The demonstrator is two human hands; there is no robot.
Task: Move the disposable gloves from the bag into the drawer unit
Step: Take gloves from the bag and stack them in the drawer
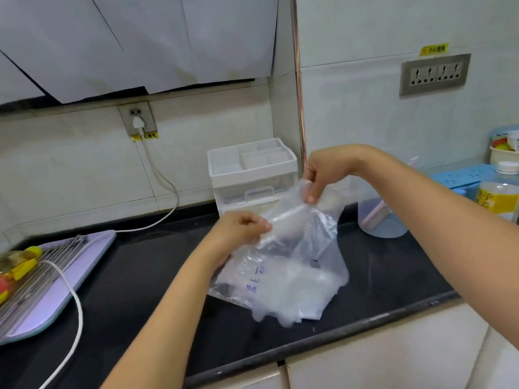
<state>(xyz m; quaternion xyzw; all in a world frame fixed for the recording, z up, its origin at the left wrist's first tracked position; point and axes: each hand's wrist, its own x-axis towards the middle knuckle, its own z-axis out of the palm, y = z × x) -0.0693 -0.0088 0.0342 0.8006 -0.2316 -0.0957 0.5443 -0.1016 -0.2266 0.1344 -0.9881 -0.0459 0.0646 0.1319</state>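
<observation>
A clear plastic bag (pixel 292 248) with blue print stands on the black counter (pixel 146 279), its bottom bulging with a crumpled mass of translucent disposable gloves (pixel 297 287). My left hand (pixel 244 228) pinches the bag's top edge at its left side. My right hand (pixel 317 178) pinches the same top edge higher up, at the right. Just behind the bag, against the wall, sits the white and clear drawer unit (pixel 252 172); its drawer with a clear handle looks closed and its top tray has several compartments.
A lilac board (pixel 64 279) with a wire rack and a yellow-capped bottle lies at the left. A white cable (pixel 73 299) runs from a wall socket across it. A clear measuring jug (pixel 384 217), a blue basket and jars stand at the right.
</observation>
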